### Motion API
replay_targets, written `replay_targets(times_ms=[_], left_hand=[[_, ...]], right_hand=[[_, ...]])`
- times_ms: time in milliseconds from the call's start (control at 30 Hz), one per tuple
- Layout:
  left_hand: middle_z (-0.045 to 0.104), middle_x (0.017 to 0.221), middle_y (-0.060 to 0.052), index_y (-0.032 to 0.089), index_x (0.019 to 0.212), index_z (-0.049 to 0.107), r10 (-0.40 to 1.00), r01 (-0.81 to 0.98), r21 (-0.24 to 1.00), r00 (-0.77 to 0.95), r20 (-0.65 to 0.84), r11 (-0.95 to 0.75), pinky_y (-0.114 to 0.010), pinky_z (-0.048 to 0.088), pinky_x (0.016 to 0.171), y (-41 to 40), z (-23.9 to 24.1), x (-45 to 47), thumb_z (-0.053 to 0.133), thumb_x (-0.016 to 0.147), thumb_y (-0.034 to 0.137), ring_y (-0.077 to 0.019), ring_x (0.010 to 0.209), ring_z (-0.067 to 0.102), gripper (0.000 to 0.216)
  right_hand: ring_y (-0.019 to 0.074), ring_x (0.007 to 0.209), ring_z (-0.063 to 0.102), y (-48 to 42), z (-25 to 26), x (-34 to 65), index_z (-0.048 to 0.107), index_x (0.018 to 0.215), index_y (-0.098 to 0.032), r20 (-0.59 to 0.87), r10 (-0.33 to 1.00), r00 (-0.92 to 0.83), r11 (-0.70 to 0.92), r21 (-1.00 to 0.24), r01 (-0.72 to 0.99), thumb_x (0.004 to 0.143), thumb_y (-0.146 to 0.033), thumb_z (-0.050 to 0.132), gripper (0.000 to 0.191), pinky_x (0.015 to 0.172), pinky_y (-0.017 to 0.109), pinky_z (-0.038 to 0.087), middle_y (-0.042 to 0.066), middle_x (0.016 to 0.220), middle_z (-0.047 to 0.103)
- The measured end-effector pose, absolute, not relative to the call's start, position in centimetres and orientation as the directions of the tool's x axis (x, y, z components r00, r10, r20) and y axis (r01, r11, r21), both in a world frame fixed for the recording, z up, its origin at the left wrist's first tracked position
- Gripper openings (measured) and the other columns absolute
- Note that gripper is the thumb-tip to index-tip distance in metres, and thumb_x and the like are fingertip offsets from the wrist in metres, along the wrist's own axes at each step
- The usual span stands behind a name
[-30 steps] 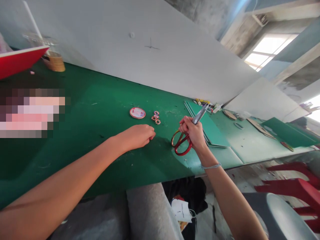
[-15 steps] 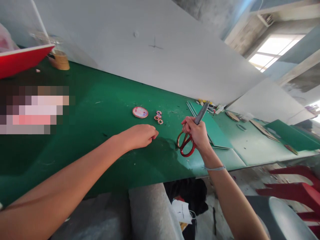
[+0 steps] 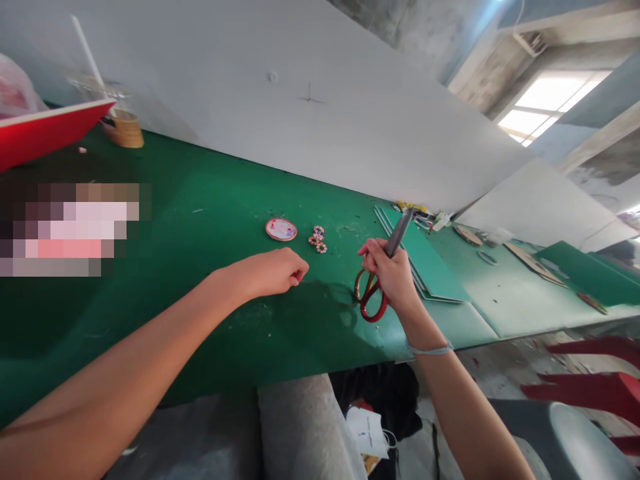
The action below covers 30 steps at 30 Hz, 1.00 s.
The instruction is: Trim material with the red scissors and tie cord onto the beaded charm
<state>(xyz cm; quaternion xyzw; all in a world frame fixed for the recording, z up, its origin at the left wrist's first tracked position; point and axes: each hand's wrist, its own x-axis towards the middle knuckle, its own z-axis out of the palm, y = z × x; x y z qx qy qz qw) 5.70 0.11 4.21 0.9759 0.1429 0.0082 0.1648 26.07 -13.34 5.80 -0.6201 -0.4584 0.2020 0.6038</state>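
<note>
Right hand [image 3: 394,272]: closed around the scissors [image 3: 399,233] near the pivot, blades up, handle loops free of the fingers. Left hand [image 3: 280,270]: fingers curled in; contents, if any, cannot be determined. Progress, as judged: scissors in hand, no cutting under way; remaining work not determinable. Just beyond the left hand lie flower-shaped ornaments [image 3: 318,239] and an oval disc [image 3: 281,229] on the green table [image 3: 200,183]. Stacked green boards [image 3: 437,273] crowd the right hand's far side.
</note>
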Motion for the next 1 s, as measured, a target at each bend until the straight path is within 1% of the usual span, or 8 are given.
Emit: replay_targets(times_ms=[100,267,367,533,667,767,900,1000], left_hand=[[0.065,0.081,-0.002,0.021,0.075,0.061,0.272,0.264,0.263,0.962,-0.006,-0.928,-0.027,0.038,0.059,-0.6,4.0,6.2,0.050,0.082,0.012,-0.0151,0.070,0.060,0.016],[0.065,0.091,-0.007,0.018,0.084,0.063,0.242,0.238,0.141,0.970,0.017,-0.961,-0.030,0.042,0.066,-2.4,4.2,7.5,0.052,0.085,0.012,-0.0208,0.085,0.062,0.013],[0.065,0.094,-0.009,0.016,0.090,0.064,0.227,0.224,0.078,0.973,0.034,-0.971,-0.031,0.045,0.070,-3.0,4.1,8.0,0.054,0.085,0.011,-0.0232,0.093,0.062,0.013],[0.065,0.096,-0.010,0.016,0.096,0.064,0.210,0.209,0.017,0.974,0.090,-0.978,-0.030,0.048,0.073,-3.1,3.3,8.2,0.050,0.085,0.006,-0.0234,0.097,0.061,0.020],[0.066,0.096,-0.011,0.015,0.098,0.064,0.204,0.204,0.012,0.973,0.110,-0.979,-0.033,0.049,0.073,-3.0,2.9,8.1,0.047,0.087,0.007,-0.0258,0.096,0.062,0.022],[0.066,0.097,-0.012,0.015,0.100,0.063,0.209,0.203,0.058,0.971,0.119,-0.977,-0.035,0.049,0.076,-2.8,3.0,7.9,0.046,0.089,0.010,-0.0270,0.097,0.063,0.021],[0.065,0.094,-0.009,0.017,0.097,0.064,0.204,0.189,0.117,0.971,0.123,-0.975,-0.033,0.049,0.075,-2.2,3.1,7.6,0.046,0.091,0.015,-0.0232,0.089,0.064,0.019],[0.065,0.096,-0.008,0.018,0.093,0.065,0.191,0.170,0.149,0.972,0.134,-0.974,-0.031,0.048,0.077,-1.9,3.1,7.5,0.045,0.090,0.012,-0.0212,0.091,0.064,0.021]], right_hand=[[0.0097,0.047,0.035,-13.0,6.5,25.0,0.063,0.065,-0.018,0.331,0.800,0.501,0.174,-0.926,0.334,0.087,-0.047,0.061,0.037,0.051,0.027,0.031,-0.006,0.046,0.038],[0.0091,0.045,0.034,-11.3,7.7,23.0,0.061,0.065,-0.018,0.351,0.824,0.445,0.245,-0.928,0.279,0.088,-0.044,0.060,0.035,0.050,0.027,0.030,-0.006,0.045,0.037],[0.0082,0.043,0.032,-9.8,8.0,22.4,0.059,0.062,-0.018,0.303,0.858,0.415,0.228,-0.948,0.221,0.087,-0.044,0.061,0.037,0.049,0.027,0.031,-0.007,0.042,0.035],[0.0062,0.038,0.030,-7.8,8.3,22.4,0.059,0.060,-0.017,0.235,0.875,0.424,0.200,-0.972,0.126,0.088,-0.040,0.062,0.036,0.045,0.025,0.029,-0.009,0.039,0.035],[0.0054,0.036,0.030,-7.2,7.5,22.1,0.056,0.056,-0.017,0.167,0.885,0.435,0.140,-0.986,0.094,0.089,-0.035,0.061,0.038,0.043,0.024,0.027,-0.009,0.037,0.035],[0.0050,0.037,0.030,-7.2,6.9,21.6,0.055,0.053,-0.017,0.154,0.894,0.422,0.127,-0.988,0.091,0.090,-0.030,0.060,0.040,0.046,0.024,0.030,-0.008,0.037,0.035],[0.0049,0.037,0.030,-7.3,6.8,21.5,0.056,0.055,-0.016,0.152,0.897,0.415,0.133,-0.988,0.075,0.090,-0.030,0.060,0.038,0.047,0.024,0.031,-0.009,0.037,0.036],[0.0049,0.036,0.030,-7.3,6.7,21.8,0.058,0.056,-0.015,0.144,0.900,0.412,0.141,-0.989,0.039,0.089,-0.029,0.061,0.036,0.045,0.024,0.029,-0.009,0.036,0.035]])
